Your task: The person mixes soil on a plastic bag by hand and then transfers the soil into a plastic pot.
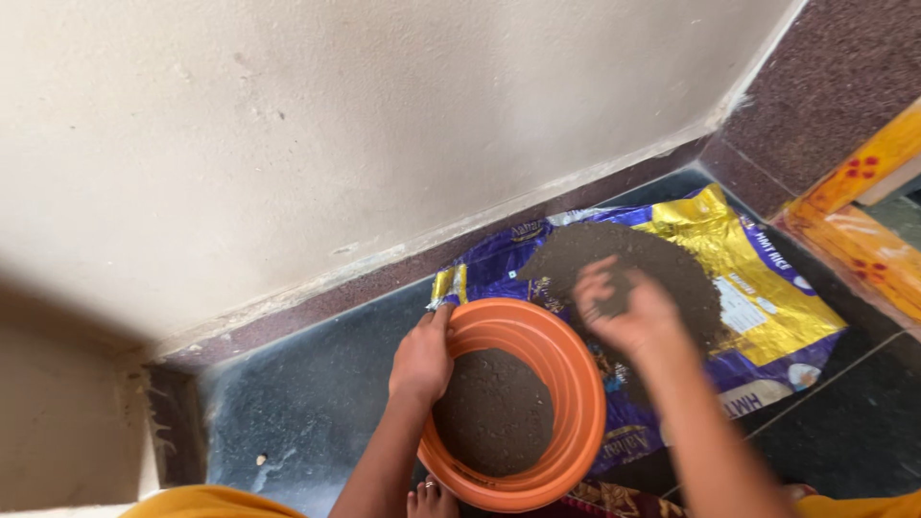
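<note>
The left hand grips the rim of the orange pot on the floor, fingers curled over it. The right hand, blurred, cups soil heaped on the flattened sack.

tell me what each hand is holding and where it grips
The left hand grips the orange pot by its rim. The right hand is blurred over the soil pile on the flattened sack; whether it holds soil cannot be told.

One head-worn camera looks steeply down from above and close in, facing the base of a pale wall and the dark floor before it, framing tilted.
</note>
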